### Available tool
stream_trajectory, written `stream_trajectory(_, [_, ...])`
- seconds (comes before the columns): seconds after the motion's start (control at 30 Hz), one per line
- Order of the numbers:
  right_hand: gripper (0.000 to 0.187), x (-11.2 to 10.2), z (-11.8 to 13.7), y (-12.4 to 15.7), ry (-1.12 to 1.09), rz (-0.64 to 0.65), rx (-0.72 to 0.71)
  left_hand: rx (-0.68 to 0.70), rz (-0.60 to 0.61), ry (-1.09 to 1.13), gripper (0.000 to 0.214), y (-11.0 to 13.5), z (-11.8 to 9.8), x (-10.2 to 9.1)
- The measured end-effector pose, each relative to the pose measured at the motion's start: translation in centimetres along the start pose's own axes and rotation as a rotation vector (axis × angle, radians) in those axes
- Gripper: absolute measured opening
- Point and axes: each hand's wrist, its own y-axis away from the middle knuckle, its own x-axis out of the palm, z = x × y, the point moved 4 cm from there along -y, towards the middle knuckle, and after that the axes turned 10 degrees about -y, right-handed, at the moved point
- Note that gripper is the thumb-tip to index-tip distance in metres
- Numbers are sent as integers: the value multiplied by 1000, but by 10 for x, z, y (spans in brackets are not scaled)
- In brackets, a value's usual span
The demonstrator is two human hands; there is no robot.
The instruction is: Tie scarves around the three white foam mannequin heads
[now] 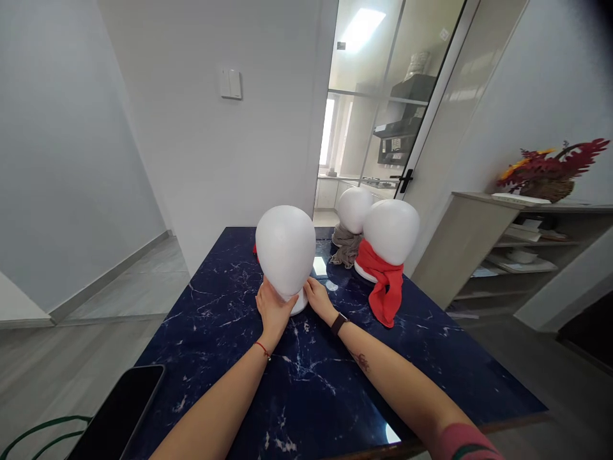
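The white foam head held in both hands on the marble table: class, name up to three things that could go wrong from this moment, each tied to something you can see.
1. The bare foam head is top-heavy on a small base; held low by the left hand and right hand, it might tip.
2. The red scarf lies nearby and could be snagged.
3. The phone at the table edge could be knocked off.

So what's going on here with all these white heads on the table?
A person grips the bare white head at its neck with both hands, left hand and right hand, on a dark blue marble table. Further back stand two more heads: one wears a red scarf, the other a grey scarf. A dark phone lies at the table's near left corner.
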Motion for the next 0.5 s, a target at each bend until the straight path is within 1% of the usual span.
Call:
stream_trajectory(0.27, [37,-1,2,5,10,2,-1,-11,-6,-17,89,0,-1,-1])
stream_trajectory(0.5, [35,-1,-1,3,31,23,11,-66,42,-74,89,4,-3,0])
